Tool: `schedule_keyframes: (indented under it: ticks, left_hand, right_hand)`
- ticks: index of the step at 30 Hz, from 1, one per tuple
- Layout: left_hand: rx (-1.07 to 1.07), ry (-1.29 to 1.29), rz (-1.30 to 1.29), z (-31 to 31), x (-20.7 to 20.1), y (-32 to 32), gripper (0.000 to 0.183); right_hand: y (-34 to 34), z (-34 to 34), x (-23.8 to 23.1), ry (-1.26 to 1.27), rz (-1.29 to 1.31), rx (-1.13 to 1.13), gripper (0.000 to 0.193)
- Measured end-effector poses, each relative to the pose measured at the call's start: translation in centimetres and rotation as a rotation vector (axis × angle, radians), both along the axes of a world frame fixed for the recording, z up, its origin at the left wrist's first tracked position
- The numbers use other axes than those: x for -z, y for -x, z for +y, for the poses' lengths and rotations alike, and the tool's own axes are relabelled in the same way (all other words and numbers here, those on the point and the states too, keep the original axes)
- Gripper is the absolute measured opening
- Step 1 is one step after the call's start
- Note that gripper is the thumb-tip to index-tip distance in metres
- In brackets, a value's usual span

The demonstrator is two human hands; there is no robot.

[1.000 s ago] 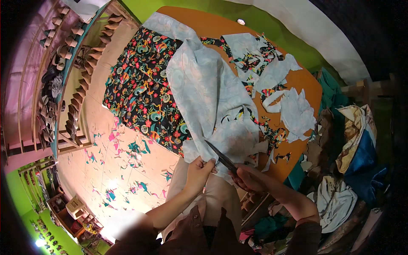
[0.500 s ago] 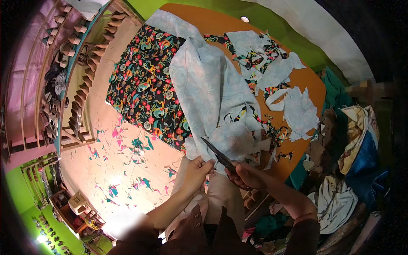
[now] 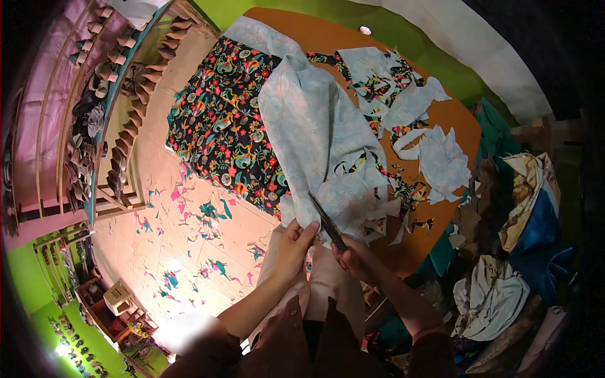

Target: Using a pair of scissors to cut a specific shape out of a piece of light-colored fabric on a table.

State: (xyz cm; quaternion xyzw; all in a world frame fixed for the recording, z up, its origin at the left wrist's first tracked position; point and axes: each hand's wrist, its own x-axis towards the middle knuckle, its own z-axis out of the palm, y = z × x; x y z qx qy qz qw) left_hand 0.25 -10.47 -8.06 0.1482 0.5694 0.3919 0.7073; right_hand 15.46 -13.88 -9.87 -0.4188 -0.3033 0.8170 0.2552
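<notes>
A large floral fabric lies across the orange-brown table (image 3: 302, 28). Its black printed side (image 3: 220, 113) shows at the left and hangs over the table's edge; its pale back (image 3: 299, 120) is folded over toward the middle. My left hand (image 3: 295, 242) pinches the fabric's near edge between thumb and fingers. Just to the right, my right hand (image 3: 357, 258) is wrapped round the handles of dark scissors (image 3: 326, 220). The blades point away from me and to the left, lying against the pale cloth; whether they are apart is hard to see. Cut fabric pieces (image 3: 444, 165) lie at the right.
Racks at the left hold rows of shoe lasts (image 3: 134, 118). Teal and pink scraps (image 3: 215, 211) litter the tiled floor. A plastic stool (image 3: 118, 297) stands at the lower left. Heaped cloth (image 3: 491, 299) fills the right side beside the table.
Both hands have shifted slightly up in the picture, and the scissors with them. The scissors now point more steeply away from me. The left hand still grips the fabric's edge.
</notes>
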Motion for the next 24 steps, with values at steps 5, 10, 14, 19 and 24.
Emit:
schedule_keyframes:
  ticks: [5, 10, 14, 19, 24]
  left_hand:
    - [-0.003, -0.061, 0.17, 0.3, 0.3, -0.3, 0.016]
    - [0.089, -0.071, 0.141, 0.0, -0.1, 0.1, 0.012]
    - [0.044, -0.006, 0.071, 0.5, -0.7, 0.2, 0.009]
    - [0.051, 0.031, 0.041, 0.8, -0.5, 0.7, 0.007]
    - [0.193, 0.109, 0.047, 1.0, -0.1, 1.5, 0.004]
  right_hand:
    - [0.6, -0.1, -0.2, -0.23, -0.136, -0.003, 0.048]
    - [2.0, 1.0, -1.4, -0.142, 0.042, 0.159, 0.064]
    - [1.3, 1.0, -0.5, -0.013, 0.084, 0.085, 0.064]
    - [0.9, 1.9, -1.5, -0.004, 0.047, -0.022, 0.066]
    - [1.1, 0.6, 0.7, -0.197, -0.01, 0.013, 0.039]
